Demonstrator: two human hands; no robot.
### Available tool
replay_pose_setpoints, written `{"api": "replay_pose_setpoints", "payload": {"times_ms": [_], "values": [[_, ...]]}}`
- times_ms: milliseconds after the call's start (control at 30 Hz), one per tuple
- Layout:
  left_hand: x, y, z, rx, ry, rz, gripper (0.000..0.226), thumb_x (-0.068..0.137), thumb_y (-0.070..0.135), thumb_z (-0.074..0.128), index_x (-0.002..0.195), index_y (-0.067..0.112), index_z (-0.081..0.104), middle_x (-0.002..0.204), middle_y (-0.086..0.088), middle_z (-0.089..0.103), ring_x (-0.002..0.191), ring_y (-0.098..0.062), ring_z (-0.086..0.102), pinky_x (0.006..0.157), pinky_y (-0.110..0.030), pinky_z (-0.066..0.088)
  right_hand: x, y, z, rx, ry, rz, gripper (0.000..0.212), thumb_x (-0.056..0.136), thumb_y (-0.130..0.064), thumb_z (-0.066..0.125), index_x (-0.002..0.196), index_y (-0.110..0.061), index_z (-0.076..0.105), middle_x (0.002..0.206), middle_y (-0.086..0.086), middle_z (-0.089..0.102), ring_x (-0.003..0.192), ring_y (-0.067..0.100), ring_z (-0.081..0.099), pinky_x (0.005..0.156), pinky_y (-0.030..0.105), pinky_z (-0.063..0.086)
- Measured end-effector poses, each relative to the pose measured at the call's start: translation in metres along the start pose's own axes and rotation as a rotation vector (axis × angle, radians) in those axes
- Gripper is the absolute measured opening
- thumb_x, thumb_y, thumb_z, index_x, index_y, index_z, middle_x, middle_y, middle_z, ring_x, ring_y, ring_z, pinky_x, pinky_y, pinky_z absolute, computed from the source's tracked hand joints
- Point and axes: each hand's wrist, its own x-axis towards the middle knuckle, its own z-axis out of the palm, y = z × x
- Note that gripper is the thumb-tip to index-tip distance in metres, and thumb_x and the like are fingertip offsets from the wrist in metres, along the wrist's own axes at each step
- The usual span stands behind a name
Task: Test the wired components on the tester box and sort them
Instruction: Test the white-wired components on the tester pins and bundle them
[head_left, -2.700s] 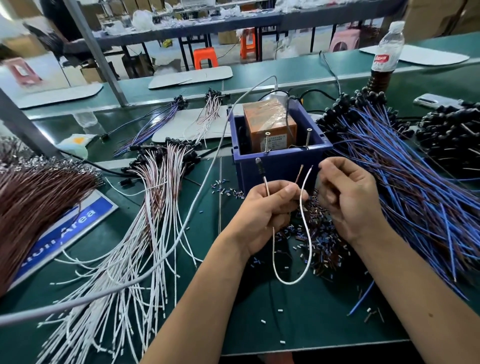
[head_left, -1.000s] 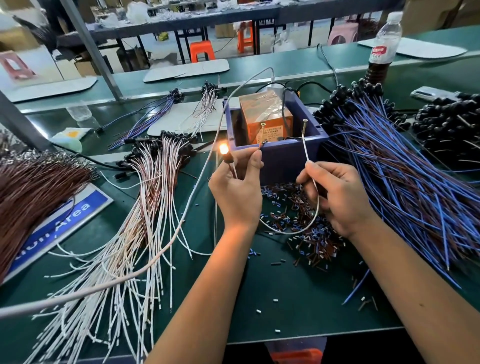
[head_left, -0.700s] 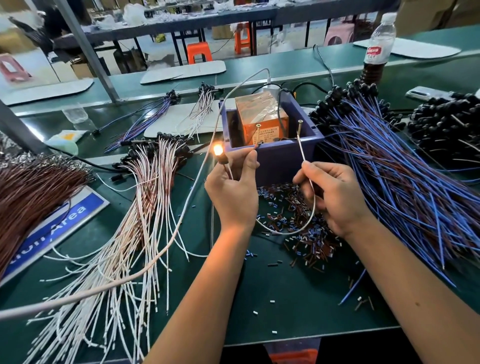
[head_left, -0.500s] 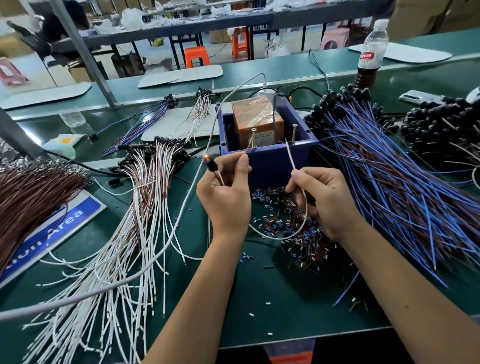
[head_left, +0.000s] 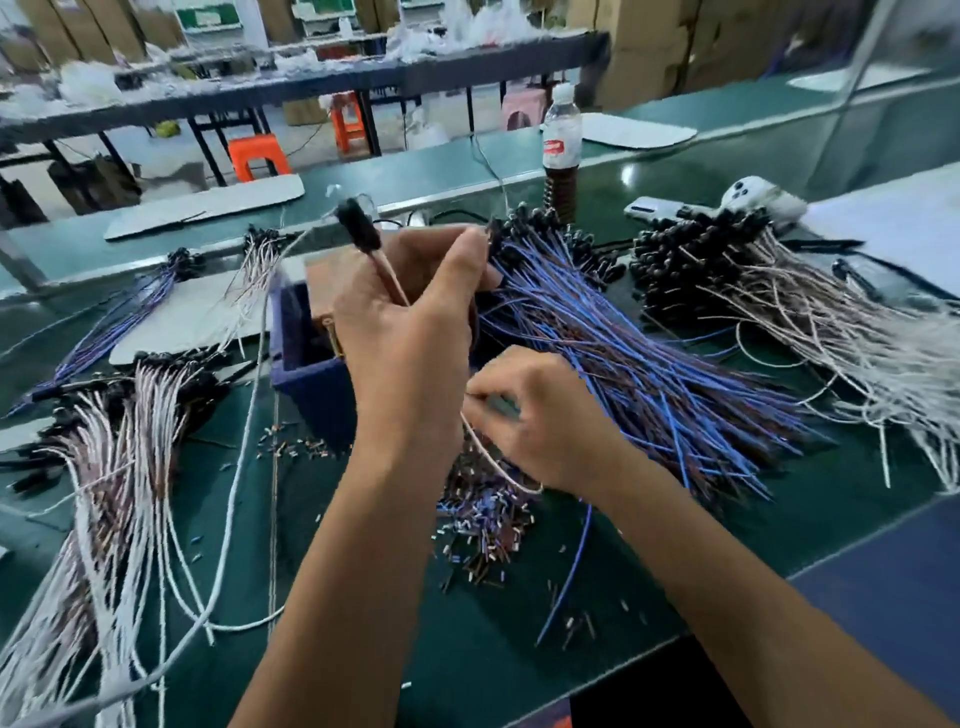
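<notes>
green bench (head_left: 519, 649) — wire bundles (head_left: 649, 374), tester box (head_left: 306, 379), bottle (head_left: 561, 156), phone (head_left: 758, 195).

A green work surface (head_left: 519, 649) fills the near view, its dark front edge running off at 4 o'clock. At 12 o'clock a second green bench (head_left: 415, 176) crosses the room, white boards (head_left: 205, 208) lying flat on it. Beyond that stands a long dark table (head_left: 332, 83), heaped with pale clutter. Orange stools (head_left: 258, 156) sit on the pale floor beneath. Cardboard boxes (head_left: 660, 47) stack up at 1 o'clock.
</notes>
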Motion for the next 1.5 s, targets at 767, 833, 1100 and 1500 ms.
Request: {"api": "replay_pose_setpoints", "payload": {"times_ms": [767, 833, 1100, 1500], "values": [[0.002, -0.066, 0.309, -0.673, -0.265, -0.962, 0.038, 0.113, 0.017, 0.036, 0.081, 0.009, 0.055, 0.070, -0.002, 0.041, 0.048, -0.006, 0.035, 0.037, -0.013, 0.032, -0.103, 0.082, -0.241, -0.067, 0.483, 0.605, 0.022, 0.106, -0.024, 0.058, 0.128, -0.021, 0.054, 0.069, 0.001, 0.072, 0.050, 0.020, 0.069, 0.059, 0.035, 0.058], [0.011, -0.071, 0.313, -0.692, -0.254, -0.923, 0.037, 0.113, 0.022, 0.036, 0.086, 0.010, 0.059, 0.074, -0.003, 0.044, 0.059, -0.009, 0.038, 0.049, -0.017, 0.036, -0.105, 0.087, -0.252, 0.006, 0.537, 0.583, 0.013, 0.108, -0.025, 0.055, 0.111, -0.018, 0.066, 0.062, 0.001, 0.066, 0.046, 0.020, 0.059, 0.049, 0.041, 0.055], [0.024, -0.070, 0.321, -0.826, -0.196, -0.921, 0.029, 0.111, 0.031, 0.043, 0.093, 0.015, 0.060, 0.071, -0.003, 0.036, 0.042, -0.007, 0.038, 0.037, -0.015, 0.035, -0.092, 0.086, -0.274, 0.370, 0.327, 0.635, 0.017, 0.101, -0.027, 0.063, 0.104, -0.012, 0.069, 0.085, 0.010, 0.074, 0.070, 0.018, 0.070, 0.052, 0.028, 0.057], [0.039, -0.102, 0.320, -0.602, -0.181, -0.920, 0.016, 0.105, 0.011, 0.057, 0.102, -0.003, 0.064, 0.079, -0.010, 0.057, 0.060, -0.011, 0.051, 0.045, -0.017, 0.053, -0.090, 0.120, -0.330, -0.700, 0.527, 0.581, 0.023, 0.097, -0.041, 0.063, 0.105, -0.026, 0.078, 0.080, 0.000, 0.077, 0.074, 0.021, 0.070, 0.069, 0.033, 0.055]]}}
